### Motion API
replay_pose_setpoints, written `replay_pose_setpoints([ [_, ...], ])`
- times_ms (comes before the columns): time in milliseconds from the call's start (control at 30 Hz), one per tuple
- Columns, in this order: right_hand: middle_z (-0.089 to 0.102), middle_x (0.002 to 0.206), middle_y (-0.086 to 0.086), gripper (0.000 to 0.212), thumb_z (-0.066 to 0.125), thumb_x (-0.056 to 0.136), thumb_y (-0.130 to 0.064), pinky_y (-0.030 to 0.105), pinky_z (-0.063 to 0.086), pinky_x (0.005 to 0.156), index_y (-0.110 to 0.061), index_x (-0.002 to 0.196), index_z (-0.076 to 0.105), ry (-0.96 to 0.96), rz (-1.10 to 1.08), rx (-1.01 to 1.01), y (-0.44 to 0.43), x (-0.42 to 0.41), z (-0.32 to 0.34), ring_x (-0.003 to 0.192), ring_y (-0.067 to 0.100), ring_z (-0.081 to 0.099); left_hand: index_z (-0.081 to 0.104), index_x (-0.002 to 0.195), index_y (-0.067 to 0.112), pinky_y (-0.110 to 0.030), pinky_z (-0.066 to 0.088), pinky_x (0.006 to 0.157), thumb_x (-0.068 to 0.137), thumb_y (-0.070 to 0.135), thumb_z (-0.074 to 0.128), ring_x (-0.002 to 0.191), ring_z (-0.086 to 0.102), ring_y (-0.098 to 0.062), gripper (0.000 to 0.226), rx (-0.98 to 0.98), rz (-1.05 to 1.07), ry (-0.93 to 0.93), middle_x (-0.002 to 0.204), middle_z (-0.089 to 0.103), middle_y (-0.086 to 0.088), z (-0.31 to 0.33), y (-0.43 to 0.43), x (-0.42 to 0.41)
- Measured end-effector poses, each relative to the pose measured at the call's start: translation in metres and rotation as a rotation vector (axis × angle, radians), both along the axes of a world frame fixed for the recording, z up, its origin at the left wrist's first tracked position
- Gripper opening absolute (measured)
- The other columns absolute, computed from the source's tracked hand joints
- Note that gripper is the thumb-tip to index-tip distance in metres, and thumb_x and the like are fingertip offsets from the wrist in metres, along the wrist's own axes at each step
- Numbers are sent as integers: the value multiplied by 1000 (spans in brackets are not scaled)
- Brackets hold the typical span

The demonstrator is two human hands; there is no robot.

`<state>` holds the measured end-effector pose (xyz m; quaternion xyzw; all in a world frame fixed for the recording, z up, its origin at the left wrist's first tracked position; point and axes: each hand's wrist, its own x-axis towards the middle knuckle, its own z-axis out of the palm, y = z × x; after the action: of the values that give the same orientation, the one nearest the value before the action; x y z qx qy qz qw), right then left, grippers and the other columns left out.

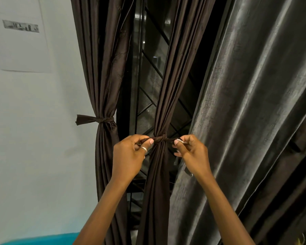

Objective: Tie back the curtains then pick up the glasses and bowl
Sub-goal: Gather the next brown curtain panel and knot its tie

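**While the knot was drawn tight: the second curtain tie in hand**

As both hands pulled outward on the ends of a dark fabric tie (pixel 160 138), the person was working on the first part of the task, the tying back of the curtains. The left curtain (pixel 102 68) was already gathered and bound by its own tie (pixel 102 119), whose loose end stuck out toward the pale wall (pixel 34 121). The middle curtain (pixel 168 82) was bunched into a narrow column, and the tie wrapped around it showed a knot just between the two hands.

The left hand (pixel 129 156) was closed, thumb pressed against the forefinger, pinching the left end of the tie; a ring showed on one finger. The right hand (pixel 193 152) was likewise closed in a pinch on the right end, where a pale scrap of the strip's edge peeked out past the thumb. Each hand sat just beside the knot, one on either side, with the strip taut between them.

Judging from this, the knot seemed nearly set. The next move probably called for a firm, even pull to both sides, or a second loop to lock it, and then letting go. The grey curtain (pixel 254 103) at the right hung loose, so it might need tying too. The glasses and bowl were nowhere in view, so their pick-up lay ahead.
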<state>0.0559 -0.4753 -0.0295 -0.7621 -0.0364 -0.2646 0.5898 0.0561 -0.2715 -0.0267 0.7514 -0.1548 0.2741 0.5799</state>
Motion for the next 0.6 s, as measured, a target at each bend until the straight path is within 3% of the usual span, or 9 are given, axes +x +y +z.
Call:
replay_pose_setpoints([
  [167,68,109,15,8,64,99,-12,37,63,83,-7,102,59,30,50,165,11,1,-9,103,22,72,71,106,29,-40,62,66,93,37,69,68,70,-6,16,-59,-8,54,80,71,5,-8,-14,6],
  [267,65,119,14,21,65,99,-13,37,64,82,-17,116,55,66,97,250,18,1,-10,108,23,71,65,109,35,-38,63,69,92,41,69,75,70,-5,18,-65,-16,57,97,68,8,-8,-20,10],
  [433,63,127,4,50,67,98,-16,35,61,91,-21,142,44,110,2,187,24,1,-21,108,13,70,55,118,32,-43,62,68,92,40,68,71,71,-7,31,-113,-113,130,95,65,17,-16,-30,10],
  [500,67,120,0,54,66,98,-14,37,60,94,-19,145,41,134,-30,136,24,1,-29,108,12,70,54,117,32,-43,62,69,93,38,67,70,71,-5,28,-112,-180,172,93,66,22,-23,-34,9],
  [600,71,118,-2,47,64,98,-10,38,58,97,-20,141,46,176,-41,73,21,1,-41,110,11,70,61,111,29,-38,62,69,95,33,66,67,71,-3,17,-112,-243,212,86,71,15,-36,-41,10],
])
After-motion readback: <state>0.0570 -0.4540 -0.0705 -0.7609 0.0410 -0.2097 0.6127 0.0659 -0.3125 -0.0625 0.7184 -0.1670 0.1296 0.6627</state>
